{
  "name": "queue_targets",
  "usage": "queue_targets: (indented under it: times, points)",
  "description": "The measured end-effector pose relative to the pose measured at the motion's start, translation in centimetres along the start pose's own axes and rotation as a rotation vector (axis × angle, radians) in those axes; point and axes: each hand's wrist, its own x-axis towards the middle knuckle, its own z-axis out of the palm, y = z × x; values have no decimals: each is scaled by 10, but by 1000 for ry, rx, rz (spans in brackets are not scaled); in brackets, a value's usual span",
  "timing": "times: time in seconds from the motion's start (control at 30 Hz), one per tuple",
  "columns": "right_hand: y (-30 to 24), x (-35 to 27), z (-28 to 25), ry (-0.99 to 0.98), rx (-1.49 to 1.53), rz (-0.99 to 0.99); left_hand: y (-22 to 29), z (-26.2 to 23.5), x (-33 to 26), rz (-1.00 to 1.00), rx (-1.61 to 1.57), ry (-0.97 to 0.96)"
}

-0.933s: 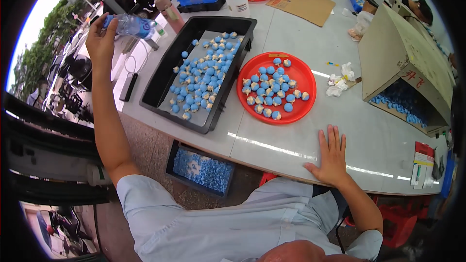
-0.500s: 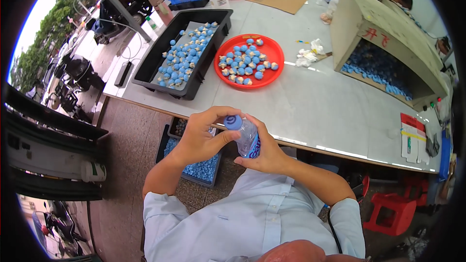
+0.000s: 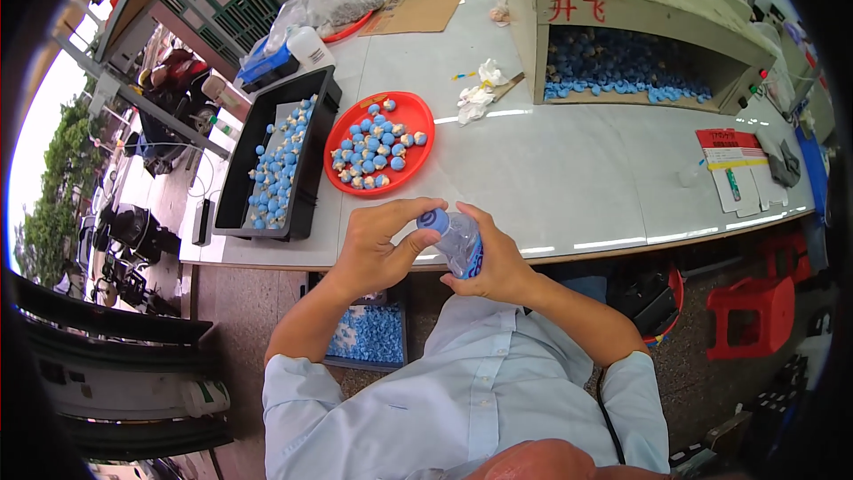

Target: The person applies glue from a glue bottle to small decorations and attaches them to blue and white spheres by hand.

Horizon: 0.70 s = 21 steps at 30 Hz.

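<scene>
In front of my chest, by the table's near edge, I hold a small clear plastic bottle (image 3: 461, 247) with a blue label, tilted with its top to the left. My right hand (image 3: 499, 260) wraps around its body. The thumb and index finger of my left hand (image 3: 375, 244) pinch the blue cap (image 3: 434, 220) at the bottle's top. Whether the cap is loose or tight on the neck cannot be made out. Beyond my hands, a red round tray (image 3: 418, 169) holds several blue and cream balls. More such balls lie in a black tray (image 3: 315, 182) to its left.
A beige box (image 3: 533, 53) with an open front, full of blue pieces, stands at the far right. Crumpled tissue (image 3: 475, 105) lies before it. Paper cards (image 3: 733, 185) lie on the right. A blue-filled crate (image 3: 403, 342) sits below the table edge; a red stool (image 3: 755, 307) stands at right.
The view has swung to the right, so the trays appear farther left and the box nearer the middle. Both hands keep their hold; the bottle leans slightly more.
</scene>
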Motion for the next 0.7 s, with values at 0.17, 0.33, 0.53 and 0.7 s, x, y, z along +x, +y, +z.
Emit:
queue_targets:
  times: [0.17, 0.33, 0.53, 0.7]
  points:
    - [13, 9, -16, 139, -204, -79, -13, 17, 13, -75, 37, 151]
    - [23, 14, -15, 292, -392, -126, -26, 16, 35, -137, 182, 122]
    - [35, 15, -17, 355, -444, -101, -32, 24, 51, -266, 301, 47]
    - [45, 18, -21, 452, -567, -129, -40, 29, 61, -357, 426, 40]
